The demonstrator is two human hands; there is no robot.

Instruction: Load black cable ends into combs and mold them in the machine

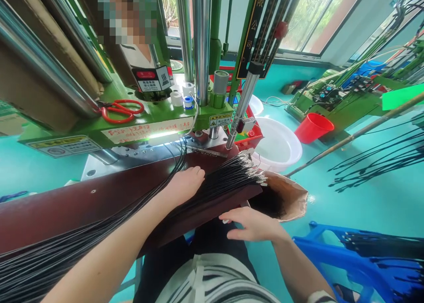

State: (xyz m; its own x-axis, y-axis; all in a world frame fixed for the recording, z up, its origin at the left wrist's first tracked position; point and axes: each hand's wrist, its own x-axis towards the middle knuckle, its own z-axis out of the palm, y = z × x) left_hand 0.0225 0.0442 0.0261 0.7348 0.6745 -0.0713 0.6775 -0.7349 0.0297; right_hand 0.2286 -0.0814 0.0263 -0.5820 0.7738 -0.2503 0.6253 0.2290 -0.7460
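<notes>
My left hand (pixel 185 186) is on the dark red table board, its fingers curled at several black cables (pixel 180 155) that run up into the lit gap of the green press (pixel 159 122). The fingers' undersides are hidden. Just right of it lies a thick bundle of black cables (pixel 225 172) with silvery metal ends (pixel 250 164). Over my lap, at the board's near edge, my right hand (pixel 253 223) has its thumb and fingers apart. A small white bit (pixel 226 221) shows at its fingertips; whether it is held I cannot tell.
Red-handled scissors (pixel 122 111) lie on the press ledge beside a blue-and-white tape roll (pixel 188 102). An open paper bag (pixel 294 197) stands right of the board, near a white tub (pixel 278 144) and a red bucket (pixel 313 127). A blue stool (pixel 318 254) holds more cables.
</notes>
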